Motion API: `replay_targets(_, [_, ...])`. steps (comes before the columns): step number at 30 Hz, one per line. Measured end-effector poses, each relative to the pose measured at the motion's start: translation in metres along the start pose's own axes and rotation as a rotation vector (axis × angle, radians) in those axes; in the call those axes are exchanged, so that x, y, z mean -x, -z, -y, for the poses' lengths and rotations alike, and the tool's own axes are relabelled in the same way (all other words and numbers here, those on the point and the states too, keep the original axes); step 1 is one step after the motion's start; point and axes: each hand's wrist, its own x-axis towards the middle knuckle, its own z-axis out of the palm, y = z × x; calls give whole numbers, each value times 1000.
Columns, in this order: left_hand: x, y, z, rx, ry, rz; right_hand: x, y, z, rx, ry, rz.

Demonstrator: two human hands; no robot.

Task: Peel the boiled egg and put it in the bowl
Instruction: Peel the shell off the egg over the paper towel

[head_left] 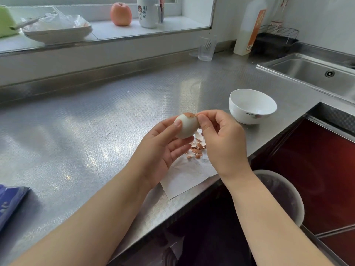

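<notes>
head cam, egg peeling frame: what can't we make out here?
Head view only:
- Far side of the egg: faces away, so any shell left there is unseen.
- Right hand fingertips: curled behind the egg.
- Paper towel: partly under both hands.
- Blue item: cut by the left edge.

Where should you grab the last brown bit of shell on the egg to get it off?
Grab the brown shell patch at its jagged lower edge, where it meets bare white egg. Come from the right, as the right hand is doing, pinching at that end. The left hand holds the egg steady from the other side, so the edge is probably easiest to lift.
</notes>
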Motion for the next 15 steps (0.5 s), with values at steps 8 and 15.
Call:
replay_targets(8, [-1,2,-3,132,70,15,-1,-3,-2,44,56,33])
replay_targets(15, [-1,4,-7,266,115,-11,6,3,-4,-77,18,41])
